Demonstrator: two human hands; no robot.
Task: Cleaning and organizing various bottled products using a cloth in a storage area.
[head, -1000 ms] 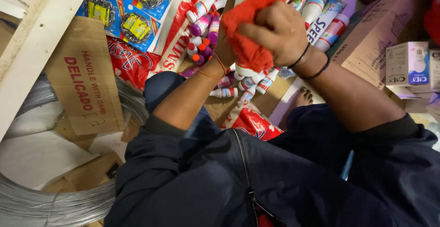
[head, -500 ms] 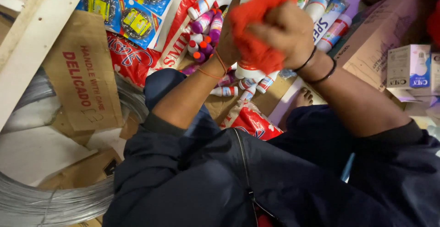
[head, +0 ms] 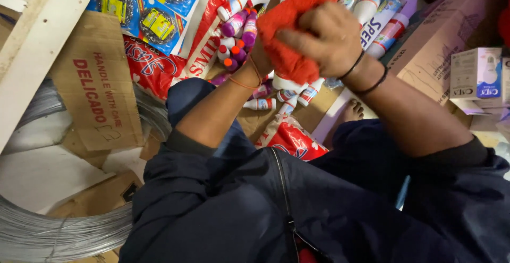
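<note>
A red cloth (head: 289, 26) is bunched around a white bottle (head: 281, 82) whose lower end shows beneath it. My right hand (head: 326, 37) is closed over the cloth from the right, with black bands on the wrist. My left hand (head: 261, 56) is mostly hidden behind the cloth and grips the bottle from the left; an orange thread circles that wrist. Both hands are raised over a heap of small white bottles with red, purple and orange caps (head: 236, 34).
A cardboard flap (head: 98, 90) and a white wooden beam (head: 40, 40) lie at the left. A coil of grey wire (head: 48, 234) sits at the bottom left. Blue packs of scouring pads (head: 143, 8), red plastic bags (head: 289, 138) and cardboard boxes (head: 441, 45) surround my bare foot (head: 351, 111).
Both hands and the red cloth have shifted slightly up and to the right. My right hand has rubbed across the cloth around the bottle.
</note>
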